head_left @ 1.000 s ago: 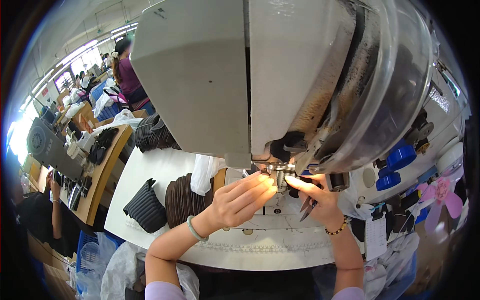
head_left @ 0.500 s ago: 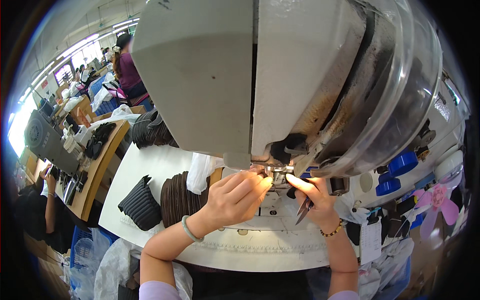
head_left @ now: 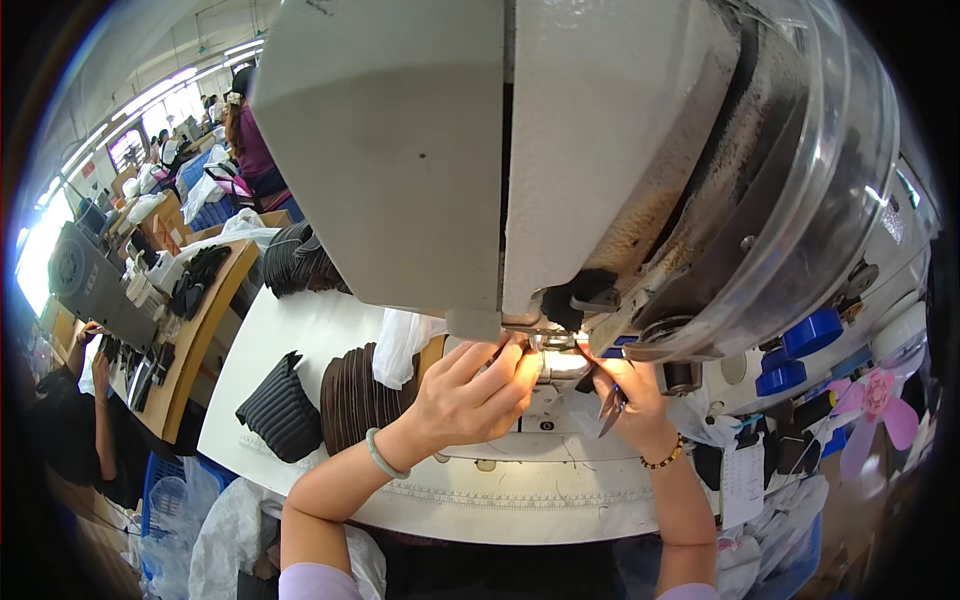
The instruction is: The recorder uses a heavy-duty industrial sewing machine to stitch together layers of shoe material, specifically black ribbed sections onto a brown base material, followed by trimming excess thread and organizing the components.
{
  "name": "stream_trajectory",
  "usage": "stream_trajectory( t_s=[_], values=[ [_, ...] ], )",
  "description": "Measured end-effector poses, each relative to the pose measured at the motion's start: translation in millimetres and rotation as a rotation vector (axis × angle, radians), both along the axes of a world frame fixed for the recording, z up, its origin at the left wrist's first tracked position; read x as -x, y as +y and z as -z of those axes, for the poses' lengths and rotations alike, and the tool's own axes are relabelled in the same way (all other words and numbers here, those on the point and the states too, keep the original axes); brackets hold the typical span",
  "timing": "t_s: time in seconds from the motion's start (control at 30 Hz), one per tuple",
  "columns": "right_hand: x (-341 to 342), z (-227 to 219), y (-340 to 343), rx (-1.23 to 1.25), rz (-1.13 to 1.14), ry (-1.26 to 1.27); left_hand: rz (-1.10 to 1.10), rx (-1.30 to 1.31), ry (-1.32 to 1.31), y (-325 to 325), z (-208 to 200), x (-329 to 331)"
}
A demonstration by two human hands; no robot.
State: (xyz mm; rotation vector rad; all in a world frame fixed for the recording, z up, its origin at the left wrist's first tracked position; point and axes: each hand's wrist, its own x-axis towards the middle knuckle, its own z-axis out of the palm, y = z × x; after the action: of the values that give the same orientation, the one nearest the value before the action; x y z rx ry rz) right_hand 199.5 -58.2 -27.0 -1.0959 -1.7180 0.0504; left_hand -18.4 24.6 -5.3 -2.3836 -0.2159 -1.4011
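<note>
A large white sewing machine [head_left: 400, 170] fills the upper middle, its needle area brightly lit. My left hand [head_left: 478, 398] is closed in a pinch at the left of the needle, its fingertips partly behind the machine; what they hold, if anything, I cannot make out. On the needle's other side is my right hand [head_left: 635, 400], with small dark thread snips [head_left: 610, 408] tucked in its palm, blades pointing down. Its thumb and forefinger reach in by the presser foot, their tips partly hidden. Left of my left hand lie a stack of brown ribbed pieces [head_left: 360, 395] and a black ribbed piece [head_left: 284, 408].
A white plastic bag [head_left: 402, 345] lies over the brown stack. More dark pieces [head_left: 300, 262] sit at the table's far left. Blue knobs [head_left: 810, 335] and a pink fan [head_left: 875, 405] are on the right. Co-workers, one in a purple top [head_left: 255, 145], sit at other tables.
My right fingertips have moved slightly up and farther behind the machine's lower edge. My left fingertips have shifted a little left. The machine looms slightly larger; a co-worker's hands at left have moved.
</note>
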Motion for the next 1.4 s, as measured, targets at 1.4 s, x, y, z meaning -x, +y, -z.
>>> stream_trajectory(
  t_s=[1.4],
  values=[
    [-12,-46,-55,0.586,0.029,0.775,-0.014,0.326,-0.113,-20,0,6]
  ],
)
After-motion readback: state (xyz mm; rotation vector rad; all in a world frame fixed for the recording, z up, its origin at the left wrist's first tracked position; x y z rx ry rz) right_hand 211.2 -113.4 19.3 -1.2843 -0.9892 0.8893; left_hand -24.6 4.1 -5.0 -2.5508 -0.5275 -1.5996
